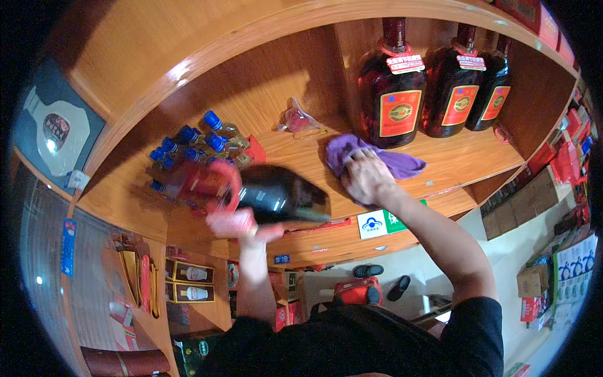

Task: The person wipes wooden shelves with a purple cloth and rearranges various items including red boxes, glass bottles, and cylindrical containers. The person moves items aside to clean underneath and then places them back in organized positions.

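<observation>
My left hand (248, 236) grips a large dark glass bottle (282, 195) near its neck. The bottle is tipped nearly on its side above the shelf, base towards the right. A red ring (227, 181) and a pink-white tag hang about its neck, blurred and partly covering my fingers. With my right hand (366, 174) I press a bunched purple cloth (348, 146) onto the wooden shelf board (292, 151). Just behind the cloth stands an upright dark bottle (393, 89) with a red and gold label.
Two more large bottles (454, 89) stand farther right. Several small blue-capped bottles (216, 141) crowd the left beside the tilted bottle. A small clear bag (299, 118) lies at the back. Below are a red stool (358, 287), black slippers (399, 288) and cardboard boxes (520, 207).
</observation>
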Demonstrator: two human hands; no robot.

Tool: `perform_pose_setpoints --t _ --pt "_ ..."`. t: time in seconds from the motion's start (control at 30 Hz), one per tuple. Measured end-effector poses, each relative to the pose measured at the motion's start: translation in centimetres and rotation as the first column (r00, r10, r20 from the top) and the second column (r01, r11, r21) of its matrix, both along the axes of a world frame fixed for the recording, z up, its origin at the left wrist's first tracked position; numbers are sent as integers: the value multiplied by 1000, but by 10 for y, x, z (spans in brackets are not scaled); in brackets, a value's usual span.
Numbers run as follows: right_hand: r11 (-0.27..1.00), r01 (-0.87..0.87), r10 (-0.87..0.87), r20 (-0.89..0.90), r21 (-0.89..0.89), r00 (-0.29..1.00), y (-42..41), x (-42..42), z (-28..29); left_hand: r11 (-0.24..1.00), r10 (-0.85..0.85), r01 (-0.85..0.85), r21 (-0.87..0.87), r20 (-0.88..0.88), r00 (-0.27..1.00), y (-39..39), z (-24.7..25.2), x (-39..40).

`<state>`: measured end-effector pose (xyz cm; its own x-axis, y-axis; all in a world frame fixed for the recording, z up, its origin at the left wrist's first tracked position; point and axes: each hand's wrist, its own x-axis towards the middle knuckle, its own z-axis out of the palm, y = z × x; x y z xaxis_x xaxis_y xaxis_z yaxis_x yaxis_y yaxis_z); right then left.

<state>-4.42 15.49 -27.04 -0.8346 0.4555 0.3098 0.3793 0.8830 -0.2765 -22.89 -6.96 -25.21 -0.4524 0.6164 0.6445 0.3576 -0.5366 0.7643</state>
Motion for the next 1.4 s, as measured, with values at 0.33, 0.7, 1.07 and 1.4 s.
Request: perform_pose_setpoints --t 0.33,0.7,1.07,1.4 --pt "947 321 -321 158 24 934 15 -167 4 810 -584 430 398 488 649 -86 -51 -51" --pt "989 -58 57 -9 -136 998 7 -227 0 960 -278 254 115 360 890 -86 -58 -55" --pt "901 366 -380 16 233 925 135 -160 -78 994 108 -109 6 93 990 -34 3 -10" --pt "992 127 -128 21 18 992 -20 19 -14 996 -68 58 66 177 982 16 39 7"
